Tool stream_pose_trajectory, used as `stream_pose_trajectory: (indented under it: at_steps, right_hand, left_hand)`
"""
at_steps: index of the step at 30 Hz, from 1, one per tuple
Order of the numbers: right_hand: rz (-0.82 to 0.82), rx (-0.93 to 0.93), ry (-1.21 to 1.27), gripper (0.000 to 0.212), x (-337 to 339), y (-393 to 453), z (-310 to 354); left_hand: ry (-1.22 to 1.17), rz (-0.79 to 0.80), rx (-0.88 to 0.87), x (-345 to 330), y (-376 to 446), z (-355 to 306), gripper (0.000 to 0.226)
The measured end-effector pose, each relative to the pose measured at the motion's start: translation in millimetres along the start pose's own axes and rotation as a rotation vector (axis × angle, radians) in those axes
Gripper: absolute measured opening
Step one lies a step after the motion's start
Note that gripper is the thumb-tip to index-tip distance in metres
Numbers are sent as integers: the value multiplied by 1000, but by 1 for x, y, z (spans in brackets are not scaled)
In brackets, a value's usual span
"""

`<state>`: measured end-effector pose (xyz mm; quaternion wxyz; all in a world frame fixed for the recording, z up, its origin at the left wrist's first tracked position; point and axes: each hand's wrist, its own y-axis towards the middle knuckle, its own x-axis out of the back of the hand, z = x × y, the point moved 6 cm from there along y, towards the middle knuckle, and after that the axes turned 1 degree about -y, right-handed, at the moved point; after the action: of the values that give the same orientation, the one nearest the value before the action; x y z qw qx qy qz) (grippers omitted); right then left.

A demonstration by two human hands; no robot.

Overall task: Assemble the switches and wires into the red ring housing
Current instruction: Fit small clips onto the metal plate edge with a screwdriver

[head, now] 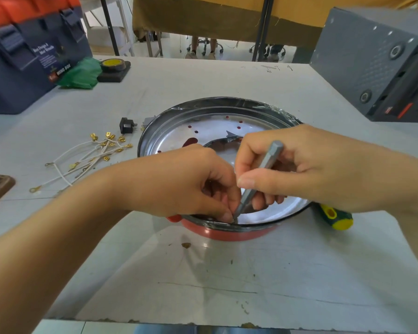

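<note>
A dark blue toolbox (22,56) sits upper left, beside a green bag (82,73) and a tape roll (112,65). A grey box (372,61) occupies upper right.

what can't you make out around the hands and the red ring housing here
- Head view: what the left hand pinches at the grey metal driver bit tip; its fingertips hide it.
- Near rim of the red ring housing interior: covered by both hands, right hand included.
- Green-and-yellow screwdriver handle: mostly behind the right wrist.
- Small black switch: too small for detail.
</note>
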<state>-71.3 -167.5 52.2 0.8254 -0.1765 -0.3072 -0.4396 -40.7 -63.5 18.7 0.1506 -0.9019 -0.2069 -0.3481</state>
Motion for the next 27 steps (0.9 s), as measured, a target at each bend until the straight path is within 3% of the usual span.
stream_pose_trajectory:
  at_steps: [4,8,11,16,20,27]
  right_hand:
    - [51,35,-152,20,10,3,13]
    - [94,65,-271,15,11,8,23]
    - [144,72,-346,14,9,9,27]
    - [226,71,-434,11,7,11,31]
    - [190,72,-461,9,8,16,33]
    - [115,12,-561,37,6,19,33]
  left_hand:
    - [47,-12,-12,0,-2,-2,15]
    - [234,-146,-92,13,-15,-9,7]
    - [308,-215,-144,16,-32,-12,21]
    - [255,-296,-142,7,-44,-6,25]
    - [286,-324,-163,1,-45,-7,35]
    - [354,-405,-142,-4,-47,-9,36]
